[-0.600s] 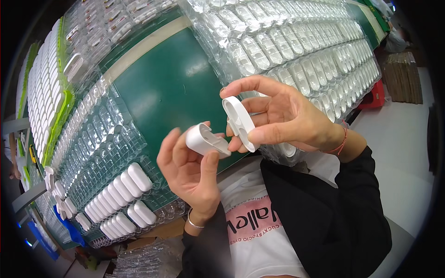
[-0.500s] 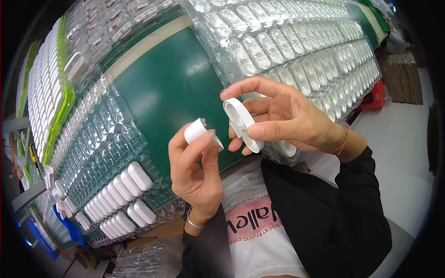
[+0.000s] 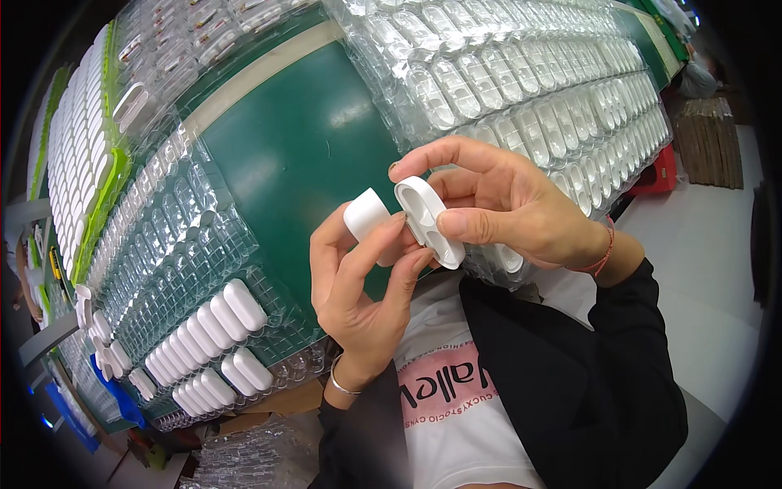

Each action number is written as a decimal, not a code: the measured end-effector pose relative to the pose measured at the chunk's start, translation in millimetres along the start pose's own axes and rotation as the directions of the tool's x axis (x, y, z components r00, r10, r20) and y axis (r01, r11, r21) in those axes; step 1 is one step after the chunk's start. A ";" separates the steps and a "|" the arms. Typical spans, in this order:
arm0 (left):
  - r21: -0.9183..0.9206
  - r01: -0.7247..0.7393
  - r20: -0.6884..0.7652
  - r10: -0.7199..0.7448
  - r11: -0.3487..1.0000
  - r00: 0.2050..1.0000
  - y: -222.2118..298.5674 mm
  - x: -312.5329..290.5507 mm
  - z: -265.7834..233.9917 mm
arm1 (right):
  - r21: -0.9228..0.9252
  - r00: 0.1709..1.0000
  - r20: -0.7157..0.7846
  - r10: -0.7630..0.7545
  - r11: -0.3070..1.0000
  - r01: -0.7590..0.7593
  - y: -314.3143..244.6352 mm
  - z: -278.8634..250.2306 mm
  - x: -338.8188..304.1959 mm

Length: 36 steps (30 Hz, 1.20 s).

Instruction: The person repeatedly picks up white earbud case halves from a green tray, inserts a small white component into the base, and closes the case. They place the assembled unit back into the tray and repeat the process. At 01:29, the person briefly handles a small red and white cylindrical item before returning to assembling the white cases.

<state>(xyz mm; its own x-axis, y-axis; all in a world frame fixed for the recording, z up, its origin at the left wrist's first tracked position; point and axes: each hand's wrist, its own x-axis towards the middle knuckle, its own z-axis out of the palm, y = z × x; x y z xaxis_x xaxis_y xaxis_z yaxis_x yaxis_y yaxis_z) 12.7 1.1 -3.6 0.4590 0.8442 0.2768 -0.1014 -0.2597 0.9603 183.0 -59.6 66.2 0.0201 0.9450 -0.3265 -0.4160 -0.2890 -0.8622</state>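
My left hand (image 3: 354, 297) pinches a smooth white plastic shell (image 3: 364, 213) with a rounded outer face; the fingers hide its lower part. My right hand (image 3: 525, 208) grips a white oval earbud-case frame (image 3: 419, 213) between thumb and fingers. The frame's recessed side, with hollows in it, is turned up toward me. Shell and frame are side by side in the air above the green mat, and my left fingertips reach the frame's left edge. Whether the two parts touch is hidden by the fingers.
Clear trays (image 3: 542, 130) of white oval parts stretch along the upper right. To the left, a clear tray (image 3: 183, 216) carries rows of white closed cases (image 3: 199, 334). Beyond it stand green-edged trays (image 3: 77, 155) of white pieces. The green mat (image 3: 289, 155) lies between.
My left hand has moved right and slightly up, bringing the white shell close beside the earbud-case frame. The shell has turned to show more of its rounded face. My right hand has hardly moved.
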 end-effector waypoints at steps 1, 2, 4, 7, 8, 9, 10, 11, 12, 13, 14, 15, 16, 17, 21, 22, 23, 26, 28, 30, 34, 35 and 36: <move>-0.008 -0.002 -0.003 0.002 1.000 1.000 -0.6 0.0 0.4 | 0.000 1.000 0.001 0.000 1.000 0.000 0.1 -0.1 0.1; -0.015 -0.003 -0.006 0.003 1.000 1.000 -0.7 0.3 1.0 | 0.002 1.000 0.002 0.001 1.000 -0.001 0.0 -0.6 0.2; -0.028 -0.002 -0.013 0.002 1.000 1.000 -0.6 0.1 1.7 | 0.006 1.000 0.006 0.006 1.000 -0.006 0.2 -0.9 0.4; -0.033 -0.003 -0.015 0.002 0.999 1.000 -0.8 -0.1 2.0 | 0.008 1.000 0.008 0.011 1.000 -0.011 0.0 -1.1 0.3; -0.024 -0.009 -0.013 0.009 1.000 1.000 -1.5 -0.2 1.7 | 0.006 1.000 0.007 0.009 1.000 -0.009 0.1 -1.3 0.3; -0.015 -0.016 -0.011 0.015 1.000 1.000 -2.0 -0.6 1.3 | 0.005 1.000 0.007 0.007 1.000 -0.007 0.5 -1.3 0.3; -0.013 -0.018 -0.016 0.018 1.000 1.000 -2.3 -0.6 1.6 | 0.002 1.000 0.007 0.003 1.000 -0.003 1.3 -1.7 0.7; -0.011 -0.021 -0.020 0.021 1.000 1.000 -2.7 -0.4 2.4 | -0.001 1.000 0.006 0.001 1.000 -0.001 1.6 -1.7 1.0; -0.010 -0.023 -0.023 0.023 1.000 0.999 -2.7 -0.1 3.2 | -0.004 1.000 0.004 -0.002 1.000 0.002 1.6 -1.9 0.9; -0.017 -0.015 -0.025 0.015 1.000 1.000 -2.4 -0.1 3.5 | -0.006 1.000 0.002 -0.003 1.000 0.003 1.0 -1.6 1.0; -0.024 -0.007 -0.027 0.007 1.000 1.000 -2.1 -0.2 3.8 | -0.008 1.000 0.001 -0.004 1.000 0.005 1.0 -1.6 0.9; -0.031 0.000 -0.029 -0.001 1.000 1.000 -2.0 -0.2 3.8 | -0.010 1.000 0.000 -0.006 1.000 0.006 1.0 -1.5 1.0; -0.030 -0.001 -0.030 0.000 1.000 1.000 -2.3 -0.4 4.0 | -0.012 1.000 0.000 -0.009 1.000 0.009 1.3 -1.6 0.9; -0.028 -0.002 -0.031 0.001 1.000 1.000 -2.8 -0.6 4.1 | -0.011 1.000 -0.002 -0.010 1.000 0.010 1.4 -1.6 0.8; -0.022 -0.057 -0.005 0.057 0.998 0.998 -4.3 1.2 3.1 | -0.014 1.000 -0.011 -0.023 1.000 0.023 1.4 -1.3 -0.2; -0.055 -0.032 -0.018 0.031 0.998 0.999 -3.0 0.1 1.0 | -0.023 0.999 -0.005 -0.038 0.999 0.038 1.5 -0.4 -1.2; -0.088 -0.008 -0.030 0.005 0.996 1.000 -1.0 -2.3 -2.1 | -0.043 0.998 -0.004 -0.061 0.997 0.061 1.4 0.0 -1.2; -0.252 0.083 -0.015 -0.090 0.964 0.996 10.2 -0.4 -5.1 | -0.125 0.989 -0.020 -0.150 0.981 0.146 2.2 -1.0 0.2; -0.424 0.257 0.037 -0.266 0.869 0.963 21.3 0.5 -5.0 | -0.185 0.975 -0.035 -0.218 0.960 0.208 3.1 -2.2 1.2; -0.492 0.405 0.176 -0.368 0.771 0.913 22.5 3.7 -13.1 | -0.226 0.966 -0.030 -0.255 0.943 0.242 4.9 -3.8 1.6; -0.472 0.433 0.163 -0.407 0.768 0.899 15.7 2.5 -7.7 | -0.300 0.978 0.009 -0.209 0.932 0.202 3.7 -4.9 -0.7; -0.474 0.439 0.175 -0.407 0.763 0.896 14.6 3.0 -7.7 | -0.325 0.983 0.017 -0.182 0.929 0.177 2.7 -4.6 -1.2; -0.475 0.446 0.191 -0.406 0.758 0.894 14.1 4.3 -7.1 | -0.364 0.975 -0.001 -0.221 0.909 0.206 3.9 -4.1 -1.6</move>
<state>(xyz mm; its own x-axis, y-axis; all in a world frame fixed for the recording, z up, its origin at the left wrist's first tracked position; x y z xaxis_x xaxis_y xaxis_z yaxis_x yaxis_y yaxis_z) 7.0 4.4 11.3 0.6200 0.7703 -0.1493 -0.2916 0.4028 0.8676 185.1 -62.9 61.8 0.1127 0.9854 -0.1279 -0.0432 -0.1238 -0.9914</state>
